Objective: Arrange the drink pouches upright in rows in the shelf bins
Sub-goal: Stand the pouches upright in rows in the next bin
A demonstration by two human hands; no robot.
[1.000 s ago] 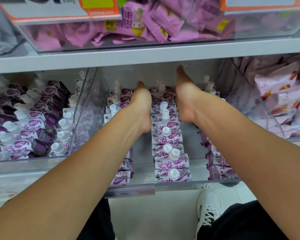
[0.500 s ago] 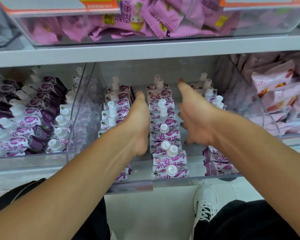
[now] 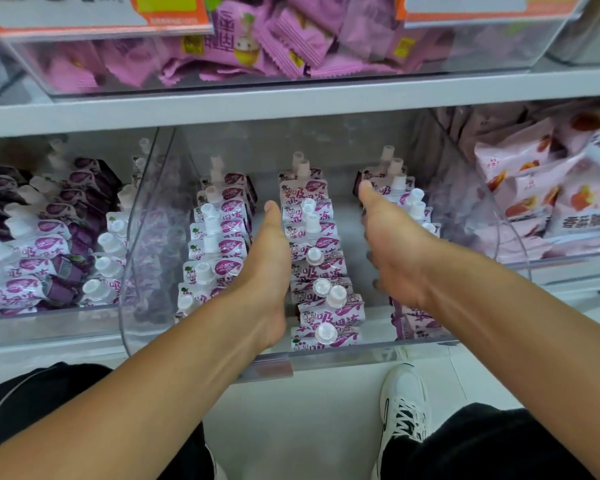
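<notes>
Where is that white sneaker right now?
In the head view, the white lace-up sneaker stands on the pale floor at lower right, just below the clear plastic bin's front edge, under the right forearm.

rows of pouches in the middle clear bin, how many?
3. Left row beside the left hand; middle row between the hands; right row partly hidden behind the right hand.

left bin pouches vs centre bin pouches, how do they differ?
Pouches in the left bin lie tilted in a jumble; pouches in the centre bin stand in three front-to-back rows. Gaps separate the centre rows; the left bin is packed solid. Both are purple-and-white with white spout caps.
</notes>
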